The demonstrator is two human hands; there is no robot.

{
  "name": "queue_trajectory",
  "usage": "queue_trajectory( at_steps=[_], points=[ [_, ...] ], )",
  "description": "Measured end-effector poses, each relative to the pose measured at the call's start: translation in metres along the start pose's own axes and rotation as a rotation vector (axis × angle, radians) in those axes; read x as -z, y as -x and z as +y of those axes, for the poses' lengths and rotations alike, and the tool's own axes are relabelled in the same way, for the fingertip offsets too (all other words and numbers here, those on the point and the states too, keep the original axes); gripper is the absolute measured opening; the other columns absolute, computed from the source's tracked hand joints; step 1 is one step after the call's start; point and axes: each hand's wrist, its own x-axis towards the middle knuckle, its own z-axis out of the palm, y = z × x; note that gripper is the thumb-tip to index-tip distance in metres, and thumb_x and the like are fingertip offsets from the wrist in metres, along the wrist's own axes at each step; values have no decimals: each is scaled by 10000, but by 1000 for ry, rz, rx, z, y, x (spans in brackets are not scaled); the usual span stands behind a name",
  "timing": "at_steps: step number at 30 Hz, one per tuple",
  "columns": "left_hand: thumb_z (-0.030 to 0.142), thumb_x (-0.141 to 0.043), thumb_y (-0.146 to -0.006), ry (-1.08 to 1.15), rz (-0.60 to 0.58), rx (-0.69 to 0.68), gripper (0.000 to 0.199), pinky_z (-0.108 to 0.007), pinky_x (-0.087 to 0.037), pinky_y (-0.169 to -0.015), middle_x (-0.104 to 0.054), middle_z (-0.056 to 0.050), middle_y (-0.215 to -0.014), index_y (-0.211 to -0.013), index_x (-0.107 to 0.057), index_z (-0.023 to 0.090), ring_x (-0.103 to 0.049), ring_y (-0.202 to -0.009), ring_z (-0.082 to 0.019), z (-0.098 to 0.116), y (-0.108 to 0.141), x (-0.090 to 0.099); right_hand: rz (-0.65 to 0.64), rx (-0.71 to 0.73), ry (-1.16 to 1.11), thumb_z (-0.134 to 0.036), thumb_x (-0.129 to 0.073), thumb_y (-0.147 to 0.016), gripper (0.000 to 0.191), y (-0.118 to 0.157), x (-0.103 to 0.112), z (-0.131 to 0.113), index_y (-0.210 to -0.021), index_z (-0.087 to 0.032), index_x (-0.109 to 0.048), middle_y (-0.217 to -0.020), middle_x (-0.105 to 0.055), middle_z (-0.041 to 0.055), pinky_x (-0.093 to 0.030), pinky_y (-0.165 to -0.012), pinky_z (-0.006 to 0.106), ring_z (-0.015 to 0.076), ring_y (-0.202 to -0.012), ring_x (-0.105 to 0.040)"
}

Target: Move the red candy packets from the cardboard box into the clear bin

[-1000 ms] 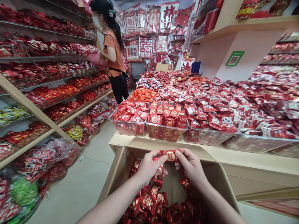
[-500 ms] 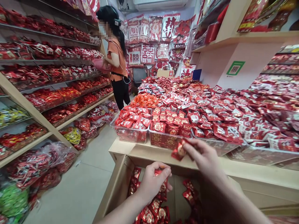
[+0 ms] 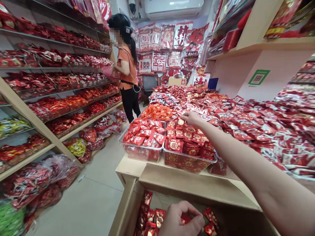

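My right hand (image 3: 193,118) reaches over a clear plastic bin (image 3: 187,163), its fingers pinched at a small red wrapped candy (image 3: 180,122) at the back of the bin. Rows of red candy packets with gold round prints (image 3: 183,133) fill that bin. Low in front, my left hand (image 3: 183,219) is curled above an open cardboard box (image 3: 197,187), with a red wrapped candy (image 3: 185,218) showing between thumb and fingers. More of these candies (image 3: 150,216) lie loose inside the box, partly hidden by the left hand.
Left of the bin stands another clear bin (image 3: 142,154) of red packets. Piles of packets (image 3: 246,121) spread right and back over the counter. A person (image 3: 128,70) holding a pink basket (image 3: 110,72) stands by the left shelves. Filled bags (image 3: 46,177) lie on the floor.
My right hand has moved from the bin's front forward to its back, carrying a candy. My left hand has shifted down and right over the box. The view has shifted slightly.
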Motion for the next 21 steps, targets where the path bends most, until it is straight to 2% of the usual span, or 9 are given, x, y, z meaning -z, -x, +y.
queue_trajectory(
  at_steps=[6, 10, 12, 14, 16, 18, 20, 21],
  points=[
    [517, -581, -607, -43, -112, 40, 425, -163, -290, -357, -445, 42, -428, -800, -570, 138, -488, -397, -98, 11, 5, -4, -36, -4, 79, -306, -543, -704, 189, 3, -2, 9, -670, -131, -606, -523, -516, -6, -331, -523, 236, 103, -508, -438],
    [484, -560, -646, -63, -135, 8, 391, -163, -307, -350, -431, 45, -416, -818, -571, 133, -492, -386, -102, 1, 1, -6, -6, -2, 130, -309, -588, -679, 233, 7, -5, 8, -827, -130, -609, -710, -611, 44, -371, -578, 249, 132, -615, -508],
    [459, -547, -669, -71, -133, -19, 369, -166, -319, -349, -456, 29, -445, -828, -580, 128, -503, -390, -104, -3, 3, -6, 14, 4, 157, -333, -603, -669, 274, 11, -5, 5, -852, -128, -608, -799, -626, 73, -384, -611, 263, 156, -686, -531],
    [429, -533, -693, -106, -111, -99, 340, -171, -338, -350, -535, -15, -579, -849, -597, 133, -517, -399, -94, 6, 9, 0, 21, 25, 188, -364, -605, -666, 291, 15, -2, 1, -839, -130, -618, -851, -628, 90, -391, -638, 272, 178, -745, -543],
    [390, -504, -730, -218, -45, -265, 303, -180, -377, -378, -577, -56, -778, -900, -608, 162, -536, -432, -80, 35, 15, 13, 11, 54, 225, -386, -593, -676, 297, 18, 1, -3, -840, -140, -628, -861, -634, 90, -397, -650, 271, 188, -770, -554],
    [328, -455, -779, -444, 88, -499, 270, -201, -436, -495, -589, -53, -823, -968, -599, 201, -566, -541, -93, 82, 12, 33, -8, 80, 264, -387, -585, -684, 292, 20, 4, -4, -850, -153, -637, -853, -642, 83, -405, -646, 266, 190, -765, -568],
    [278, -459, -776, -740, 271, -787, 226, -246, -441, -680, -614, -40, -836, -906, -633, 215, -574, -713, -124, 138, -7, 56, -34, 106, 293, -377, -583, -690, 280, 21, 5, -4, -863, -166, -644, -850, -652, 73, -413, -639, 256, 186, -756, -581],
    [266, -460, -772, -886, 341, -847, 228, -267, -421, -747, -622, -40, -878, -907, -638, 219, -565, -791, -140, 164, -24, 67, -48, 123, 304, -369, -585, -690, 275, 21, 5, -4, -872, -172, -646, -855, -656, 68, -416, -641, 249, 182, -755, -586]
  ],
)
